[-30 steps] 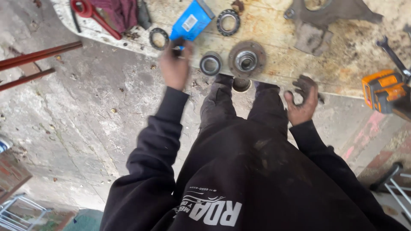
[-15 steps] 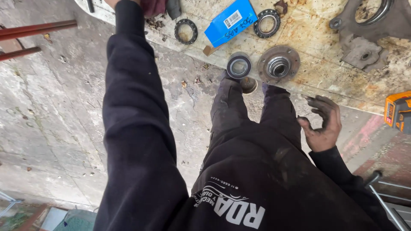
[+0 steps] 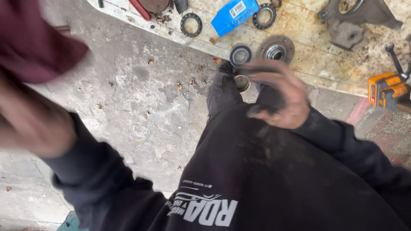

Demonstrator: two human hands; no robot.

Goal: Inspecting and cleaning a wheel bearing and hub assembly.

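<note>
My left hand is up close to the camera and badly blurred, gripping a dark red cloth that fills the upper left corner of my view. My right hand hangs in front of my lap, grimy with black grease, its fingers curled loosely around something dark; I cannot tell what it is or how firmly it is held, because that hand is blurred as well. Just beyond the right hand, at the near edge of the counter, sit a round bearing and, touching it on the right, a flanged wheel hub. A small metal cup lies just below the counter edge, between my knees. Farther back on the counter I see a blue box with a toothed ring to its left and another bearing ring just to its right. A large grey cast part lies at the far right of the counter, and an orange power tool rests at its right edge. Stained concrete floor spreads to my left.
</note>
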